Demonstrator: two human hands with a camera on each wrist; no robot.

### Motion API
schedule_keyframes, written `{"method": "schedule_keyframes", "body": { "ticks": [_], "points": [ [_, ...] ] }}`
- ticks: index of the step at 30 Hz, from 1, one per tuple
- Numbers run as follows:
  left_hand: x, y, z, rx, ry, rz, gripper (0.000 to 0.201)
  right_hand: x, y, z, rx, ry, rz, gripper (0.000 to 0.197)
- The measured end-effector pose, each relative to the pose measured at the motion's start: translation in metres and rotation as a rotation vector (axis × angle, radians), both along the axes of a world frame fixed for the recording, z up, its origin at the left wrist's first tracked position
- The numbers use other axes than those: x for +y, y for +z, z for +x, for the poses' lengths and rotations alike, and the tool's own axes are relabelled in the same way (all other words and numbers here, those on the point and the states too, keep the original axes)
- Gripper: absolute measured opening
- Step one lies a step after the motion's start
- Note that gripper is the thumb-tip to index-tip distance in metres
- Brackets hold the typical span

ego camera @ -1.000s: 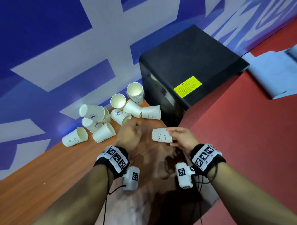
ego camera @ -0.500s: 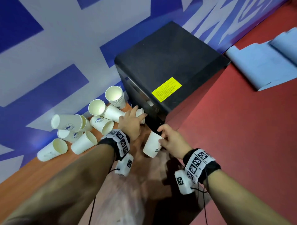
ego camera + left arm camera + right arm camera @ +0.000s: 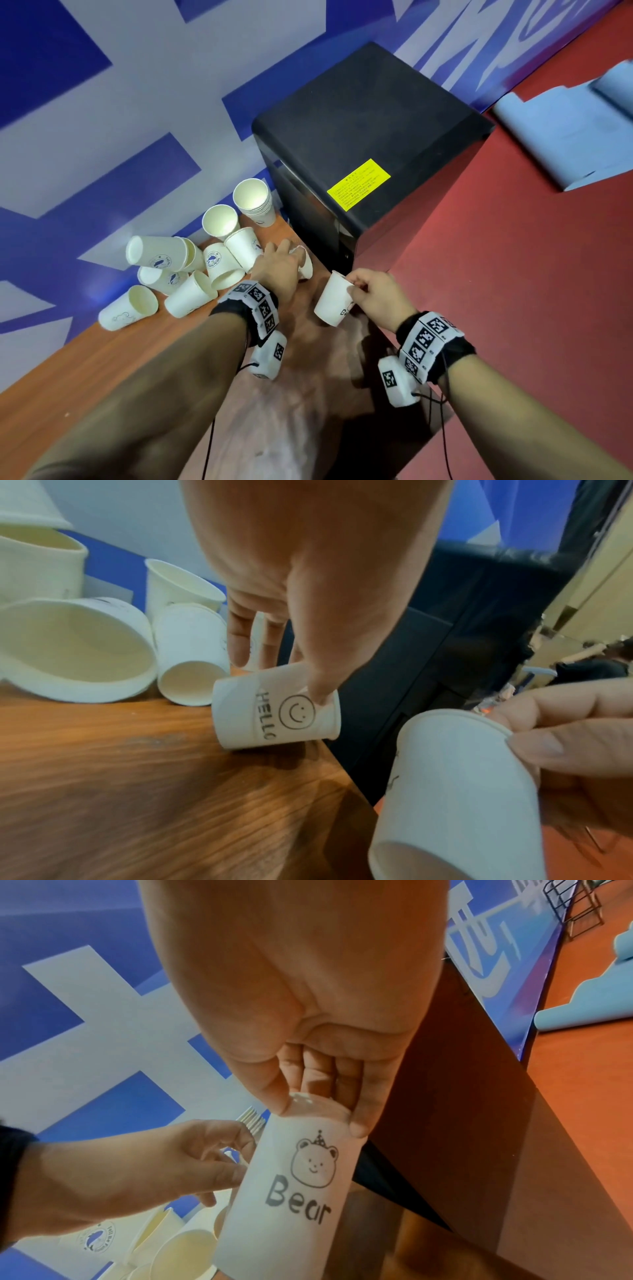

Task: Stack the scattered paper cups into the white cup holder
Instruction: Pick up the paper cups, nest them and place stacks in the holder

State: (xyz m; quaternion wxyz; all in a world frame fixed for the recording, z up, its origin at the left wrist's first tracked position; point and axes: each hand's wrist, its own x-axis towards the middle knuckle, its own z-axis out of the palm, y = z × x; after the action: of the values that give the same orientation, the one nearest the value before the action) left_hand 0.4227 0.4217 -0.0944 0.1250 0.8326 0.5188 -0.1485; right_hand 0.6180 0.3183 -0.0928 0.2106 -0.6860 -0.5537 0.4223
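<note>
My right hand (image 3: 356, 289) pinches the rim of a white paper cup printed "Bear" (image 3: 334, 303), held mouth up and tilted just above the table's right edge; the same Bear cup (image 3: 301, 1191) fills the right wrist view. My left hand (image 3: 291, 253) reaches over a "HELLO" smiley cup (image 3: 274, 712) lying on its side beside the black box. Its thumb presses the cup near the rim while the fingers (image 3: 240, 642) come down behind it. Several more white cups (image 3: 191, 270) lie scattered to the left. No white cup holder can be made out.
A nested stack of upright cups (image 3: 255, 202) stands against the blue and white wall. The black box (image 3: 359, 137) sits just right of the wooden table (image 3: 102, 359). Red floor and a pale blue roll (image 3: 565, 130) lie beyond the table's right edge.
My left hand has reached forward from mid-table onto the HELLO cup by the black box. My right hand has turned the Bear cup from lying sideways to mouth up.
</note>
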Motion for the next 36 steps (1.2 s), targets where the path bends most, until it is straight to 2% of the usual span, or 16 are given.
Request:
{"method": "schedule_keyframes", "body": {
  "ticks": [7,12,15,19,23,27,36],
  "points": [
    [-0.031,0.034,-0.048,-0.282,0.257,-0.011,0.013,0.002,0.029,-0.024,-0.010,0.046,0.066,0.011],
    [-0.071,0.055,-0.107,-0.553,0.537,-0.003,0.006,0.004,0.051,-0.070,0.024,0.099,0.132,0.010],
    [-0.103,0.068,-0.151,-0.672,0.700,0.081,0.010,0.003,0.062,-0.106,0.013,0.174,0.151,0.007],
    [-0.157,0.083,-0.207,-0.834,0.926,0.317,0.017,-0.008,0.078,-0.165,0.067,0.233,0.214,0.012],
    [-0.214,0.095,-0.268,-0.913,1.185,0.444,0.011,-0.028,0.096,-0.230,0.073,0.305,0.345,0.008],
    [-0.273,0.105,-0.327,-1.041,1.339,0.490,0.011,-0.058,0.111,-0.292,0.086,0.424,0.372,0.014],
    [-0.406,0.113,-0.477,-1.076,1.481,0.570,0.011,-0.165,0.129,-0.448,0.094,0.514,0.423,0.010]
  ]
}}
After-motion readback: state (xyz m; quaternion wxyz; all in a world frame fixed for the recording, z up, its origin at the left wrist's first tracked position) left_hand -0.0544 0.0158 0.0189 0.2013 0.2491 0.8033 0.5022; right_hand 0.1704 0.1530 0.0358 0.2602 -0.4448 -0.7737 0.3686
